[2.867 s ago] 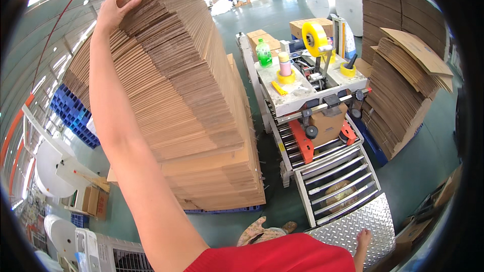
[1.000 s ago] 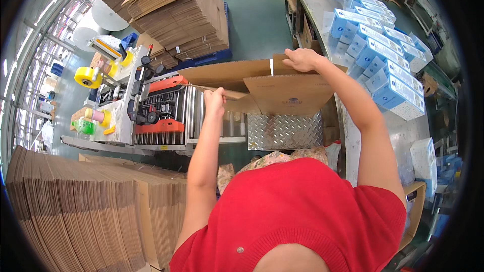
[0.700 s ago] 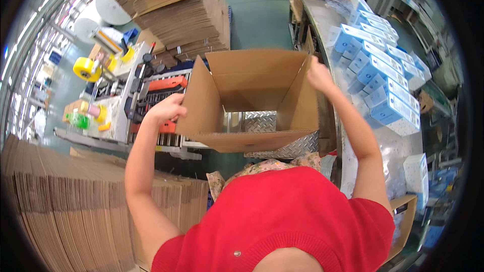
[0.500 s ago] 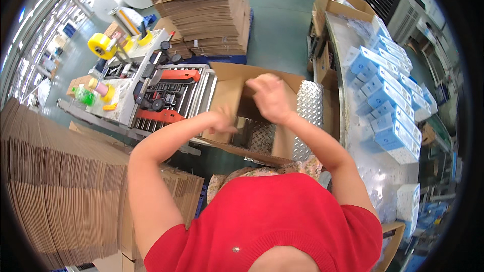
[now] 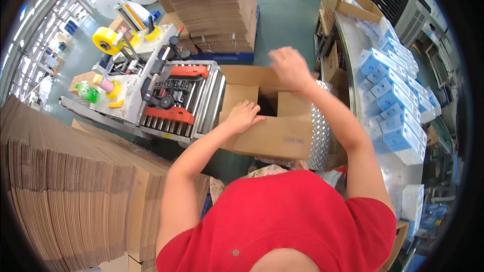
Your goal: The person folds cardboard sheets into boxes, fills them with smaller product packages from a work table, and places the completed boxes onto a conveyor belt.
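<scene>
Box (image 5: 272, 133) is apparently being folded: left hand (image 5: 244, 117) rests atop, fingers loose; right hand (image 5: 292, 69) blurred, grip unclear; far flap (image 5: 248, 75) likely needs lowering

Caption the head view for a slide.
Left hand on a partly open cardboard box, right hand near its far edge, between a roller conveyor and a table of blue and white cartons.

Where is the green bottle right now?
In the head view, the green bottle is at left, on the taping machine, just left of the pink container.
</scene>
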The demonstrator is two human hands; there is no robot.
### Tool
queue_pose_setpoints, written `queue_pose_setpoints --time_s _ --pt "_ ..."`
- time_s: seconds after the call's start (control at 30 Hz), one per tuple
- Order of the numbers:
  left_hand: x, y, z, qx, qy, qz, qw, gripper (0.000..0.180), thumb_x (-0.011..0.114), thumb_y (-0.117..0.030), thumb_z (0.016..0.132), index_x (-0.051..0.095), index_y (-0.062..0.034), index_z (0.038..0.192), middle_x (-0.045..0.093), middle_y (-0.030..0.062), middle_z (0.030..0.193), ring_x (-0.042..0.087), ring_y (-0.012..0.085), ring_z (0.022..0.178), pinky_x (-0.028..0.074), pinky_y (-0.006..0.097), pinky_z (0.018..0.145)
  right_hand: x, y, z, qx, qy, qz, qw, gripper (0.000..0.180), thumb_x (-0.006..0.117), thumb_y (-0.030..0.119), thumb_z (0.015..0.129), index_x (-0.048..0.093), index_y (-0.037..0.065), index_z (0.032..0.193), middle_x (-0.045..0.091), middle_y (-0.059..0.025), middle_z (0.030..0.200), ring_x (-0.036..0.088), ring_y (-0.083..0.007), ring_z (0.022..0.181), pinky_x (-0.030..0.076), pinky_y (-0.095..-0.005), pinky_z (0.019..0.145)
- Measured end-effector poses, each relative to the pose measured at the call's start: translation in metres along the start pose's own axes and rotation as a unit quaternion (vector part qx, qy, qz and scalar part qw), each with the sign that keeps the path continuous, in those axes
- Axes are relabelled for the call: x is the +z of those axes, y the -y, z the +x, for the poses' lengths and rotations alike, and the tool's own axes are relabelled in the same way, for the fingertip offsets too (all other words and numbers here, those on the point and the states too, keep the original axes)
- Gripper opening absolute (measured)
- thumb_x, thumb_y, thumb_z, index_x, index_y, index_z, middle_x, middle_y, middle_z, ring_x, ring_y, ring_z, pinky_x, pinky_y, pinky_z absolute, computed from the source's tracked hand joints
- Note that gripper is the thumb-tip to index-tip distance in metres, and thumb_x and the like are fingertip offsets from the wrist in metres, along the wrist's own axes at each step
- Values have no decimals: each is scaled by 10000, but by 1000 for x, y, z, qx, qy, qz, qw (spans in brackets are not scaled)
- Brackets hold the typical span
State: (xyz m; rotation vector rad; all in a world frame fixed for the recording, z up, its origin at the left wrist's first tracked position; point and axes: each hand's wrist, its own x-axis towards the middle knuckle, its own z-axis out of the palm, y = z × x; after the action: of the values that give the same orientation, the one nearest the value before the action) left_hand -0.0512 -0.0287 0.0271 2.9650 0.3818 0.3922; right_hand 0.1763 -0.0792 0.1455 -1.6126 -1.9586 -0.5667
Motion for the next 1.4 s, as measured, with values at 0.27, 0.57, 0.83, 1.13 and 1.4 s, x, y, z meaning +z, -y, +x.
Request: queue_pose_setpoints --time_s 0.27,0.57,0.83,1.13,1.4 --pt "35 -41 31 340 -241 36 908 322 643 -156 745 588 -82 1054 553 77 1006 517 258 938 409 375 833 36 9 -197 149 201 -50 967 598 407 451 936 351 78 1401 350 -195 1434 318 -330 1340 249 -492 1085" --pt "146 87 -13 -408 -59 -306 858 449 542 -379 907 564 31 1089 582 217 1110 600 300 973 472 382 779 -26 -90 -279 693 186 17 697 635 379 545 907 405 107 1365 534 -175 1288 507 -352 1179 305 -573 986" --pt "182 101 -91 -471 157 -595 631 393 688 -261 816 486 -92 1108 583 66 861 563 154 707 454 311 586 -14 -119 -376 716 42 162 677 595 416 531 894 576 46 1201 615 -172 1161 549 -305 1126 422 -389 939" --pt "-111 -28 20 -180 37 -718 671 491 500 -87 935 328 -36 1392 428 134 1361 501 241 1181 432 319 963 -48 -75 -336 758 -70 514 395 814 387 721 840 402 119 1388 292 -96 1478 196 -334 1358 159 -641 1043" --pt "-15 -4 -25 -285 53 88 953 823 729 -273 776 267 23 1391 199 349 1429 290 454 1312 302 483 1052 -25 44 -171 536 300 22 789 918 609 483 832 107 65 1477 108 -239 1508 213 -466 1339 262 -567 1045"
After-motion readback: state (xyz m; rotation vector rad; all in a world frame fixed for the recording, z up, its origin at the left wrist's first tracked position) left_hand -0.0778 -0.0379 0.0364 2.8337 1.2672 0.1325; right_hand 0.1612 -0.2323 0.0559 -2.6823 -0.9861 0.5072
